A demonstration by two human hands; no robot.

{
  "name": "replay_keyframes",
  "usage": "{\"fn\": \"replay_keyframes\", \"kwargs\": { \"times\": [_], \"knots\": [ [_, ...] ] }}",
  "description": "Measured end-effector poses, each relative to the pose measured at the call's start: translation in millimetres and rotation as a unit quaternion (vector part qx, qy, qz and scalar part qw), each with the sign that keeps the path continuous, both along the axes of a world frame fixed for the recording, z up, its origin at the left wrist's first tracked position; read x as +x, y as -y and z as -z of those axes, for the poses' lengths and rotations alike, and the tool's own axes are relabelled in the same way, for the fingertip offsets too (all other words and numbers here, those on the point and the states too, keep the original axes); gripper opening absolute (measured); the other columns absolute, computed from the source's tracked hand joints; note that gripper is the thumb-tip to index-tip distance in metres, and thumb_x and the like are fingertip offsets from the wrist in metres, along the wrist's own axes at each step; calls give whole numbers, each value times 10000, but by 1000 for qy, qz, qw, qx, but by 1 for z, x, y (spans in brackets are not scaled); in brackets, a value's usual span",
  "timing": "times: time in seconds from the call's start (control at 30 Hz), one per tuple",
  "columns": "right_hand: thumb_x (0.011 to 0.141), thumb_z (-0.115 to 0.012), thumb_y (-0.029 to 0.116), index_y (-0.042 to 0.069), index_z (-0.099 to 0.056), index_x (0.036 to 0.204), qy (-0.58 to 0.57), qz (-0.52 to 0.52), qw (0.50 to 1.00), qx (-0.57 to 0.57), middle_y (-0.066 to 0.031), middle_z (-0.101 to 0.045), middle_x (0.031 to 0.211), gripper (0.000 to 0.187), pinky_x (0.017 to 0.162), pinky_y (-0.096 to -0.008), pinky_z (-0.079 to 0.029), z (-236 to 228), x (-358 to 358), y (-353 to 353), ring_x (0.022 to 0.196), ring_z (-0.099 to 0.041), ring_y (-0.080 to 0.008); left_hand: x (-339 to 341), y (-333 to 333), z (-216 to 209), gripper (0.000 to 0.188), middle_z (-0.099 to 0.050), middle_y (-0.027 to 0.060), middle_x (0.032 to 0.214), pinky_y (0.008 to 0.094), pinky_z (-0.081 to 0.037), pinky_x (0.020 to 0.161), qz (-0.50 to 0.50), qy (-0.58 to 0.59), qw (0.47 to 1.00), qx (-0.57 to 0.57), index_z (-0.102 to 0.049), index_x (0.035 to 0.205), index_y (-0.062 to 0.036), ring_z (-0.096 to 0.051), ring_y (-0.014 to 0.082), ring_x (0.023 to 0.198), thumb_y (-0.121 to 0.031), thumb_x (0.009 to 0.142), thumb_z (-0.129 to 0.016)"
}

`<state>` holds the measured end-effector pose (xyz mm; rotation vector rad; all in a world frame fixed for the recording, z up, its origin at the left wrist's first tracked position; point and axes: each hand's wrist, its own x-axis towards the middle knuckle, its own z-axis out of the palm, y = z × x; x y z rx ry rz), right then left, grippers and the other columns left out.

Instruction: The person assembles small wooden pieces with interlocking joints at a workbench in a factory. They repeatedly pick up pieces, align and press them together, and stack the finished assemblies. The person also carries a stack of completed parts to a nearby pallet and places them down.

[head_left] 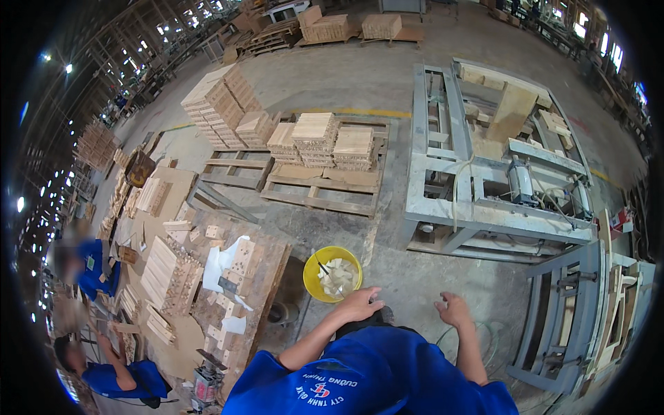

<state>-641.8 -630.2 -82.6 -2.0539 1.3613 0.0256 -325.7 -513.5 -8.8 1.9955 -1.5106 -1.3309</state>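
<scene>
My left hand (361, 304) hangs in front of my body, just right of a yellow bucket (309, 287). Its fingers are loosely bent and a little apart, with nothing seen in them. White and cream scraps (340, 275) fill the bucket, and a thin dark handle (320, 263) leans out over its rim. Over the floor to the right, my right hand (454, 309) is held up with its fingers spread and slightly curled, touching nothing. Left of the bucket stands a worn wooden workbench (266, 283) with pale drilled wood pieces (225, 311) and torn white sheets (220, 266).
Two people in blue shirts (124, 377) work beyond the bench at left. Ahead, stacked wood strips (315, 135) rest on pallets (321, 194). A large grey metal frame machine (443, 207) stands at right, with another grey frame (553, 332) nearer me. A hose lies on the floor.
</scene>
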Motion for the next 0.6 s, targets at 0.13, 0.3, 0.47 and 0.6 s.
{"fn": "replay_keyframes", "kwargs": {
  "times": [0.13,0.3,0.47,0.6],
  "knots": [
    [922,-713,420,69,-692,1306,-6,12,995,101,-206,-725,1209,520,997,-462,-536,23,-9,-25,1151,-676,-394,-5,34,11,623,-672,202,1361,434,-505,1047,61,38,997,-1,-535,1476,-59,-642,374,1251,-423,985,-655],
    [895,-738,447,72,-695,1306,10,-47,985,166,-199,-743,1187,558,987,-458,-547,37,-2,-16,1128,-698,-387,-2,71,18,618,-640,260,1353,479,-461,1086,79,19,997,-9,-513,1470,-16,-598,426,1270,-387,989,-626],
    [912,-718,436,69,-686,1316,-9,-99,986,135,-194,-737,1204,546,983,-450,-547,35,51,53,1122,-698,-379,30,98,33,625,-636,288,1337,489,-468,1076,65,1,998,7,-522,1458,-8,-600,440,1258,-389,975,-631],
    [924,-709,436,73,-671,1332,-3,-128,987,97,-182,-731,1207,548,952,-437,-556,31,110,124,1098,-701,-366,71,129,44,623,-648,291,1313,491,-477,1062,50,30,998,0,-565,1414,-6,-611,446,1239,-419,952,-632]
  ]
}}
